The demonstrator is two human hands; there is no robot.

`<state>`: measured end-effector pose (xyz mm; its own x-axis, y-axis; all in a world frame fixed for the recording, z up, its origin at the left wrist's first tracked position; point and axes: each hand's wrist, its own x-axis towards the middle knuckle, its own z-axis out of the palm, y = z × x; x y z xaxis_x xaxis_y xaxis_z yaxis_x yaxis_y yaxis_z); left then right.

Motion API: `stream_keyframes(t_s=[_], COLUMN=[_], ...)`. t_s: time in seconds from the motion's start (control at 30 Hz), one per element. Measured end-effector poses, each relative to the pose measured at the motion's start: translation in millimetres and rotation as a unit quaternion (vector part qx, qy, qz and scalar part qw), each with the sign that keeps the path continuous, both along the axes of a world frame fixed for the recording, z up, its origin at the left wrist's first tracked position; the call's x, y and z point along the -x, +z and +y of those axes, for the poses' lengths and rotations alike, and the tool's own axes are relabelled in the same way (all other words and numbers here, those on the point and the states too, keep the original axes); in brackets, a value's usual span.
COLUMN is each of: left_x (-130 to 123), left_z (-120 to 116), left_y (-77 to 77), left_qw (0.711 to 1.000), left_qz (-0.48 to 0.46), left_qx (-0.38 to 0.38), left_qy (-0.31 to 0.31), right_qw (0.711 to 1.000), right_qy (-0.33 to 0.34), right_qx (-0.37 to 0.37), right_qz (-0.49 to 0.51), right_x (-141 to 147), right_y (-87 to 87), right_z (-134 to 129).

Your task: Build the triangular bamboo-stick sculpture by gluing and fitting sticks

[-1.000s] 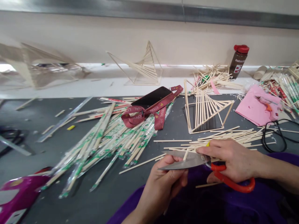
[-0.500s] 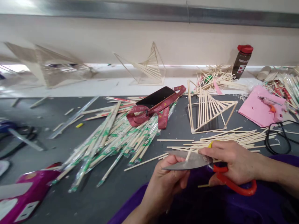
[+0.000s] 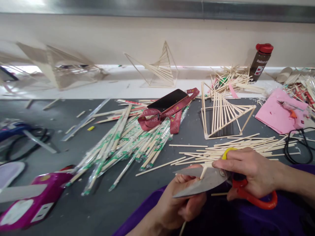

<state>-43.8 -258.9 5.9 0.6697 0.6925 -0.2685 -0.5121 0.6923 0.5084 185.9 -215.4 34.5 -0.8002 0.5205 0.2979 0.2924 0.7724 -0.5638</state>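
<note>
My right hand is closed on the scissors, which have red and yellow handles; their blades are spread and point left. A thin wooden stick stands up between the blades. My left hand is closed around that stick below the blades, and a stick end shows beneath the fingers. Another short stick piece sticks out beside my right hand's lower fingers. Just beyond both hands lies a pile of bare sticks.
Behind the pile stands a stick frame model. Wrapped chopsticks, a phone with a red strap, a bottle, pink paper, a magenta tool and a black cable surround the work area.
The scissor blades have spread wider around the stick. My left hand has shifted slightly right and down, and a stick end now shows below it. The view has moved slightly left.
</note>
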Motion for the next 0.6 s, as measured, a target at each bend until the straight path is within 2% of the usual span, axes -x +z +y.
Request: stream_keyframes(t_s=[0.1,0.23,0.43,0.6], left_x=[-1,-3,-10,-15], left_z=[4,8,8,7], left_y=[2.2,15.3,32.1,35.7], left_qw=[1.0,0.991,0.942,0.911], left_qz=[0.015,0.127,0.296,0.37], left_qx=[-0.005,-0.023,-0.004,0.018], left_qy=[-0.01,0.031,0.157,0.183], right_qw=[1.0,0.999,0.995,0.992], right_qy=[-0.006,-0.033,-0.07,-0.084], right_qx=[0.012,0.024,0.039,0.045], right_qz=[-0.014,-0.027,-0.062,-0.087], right_x=[0,0,1,4], right_y=[0.5,0.2,-0.9,-2.6], right_z=[0,1,-1,-3])
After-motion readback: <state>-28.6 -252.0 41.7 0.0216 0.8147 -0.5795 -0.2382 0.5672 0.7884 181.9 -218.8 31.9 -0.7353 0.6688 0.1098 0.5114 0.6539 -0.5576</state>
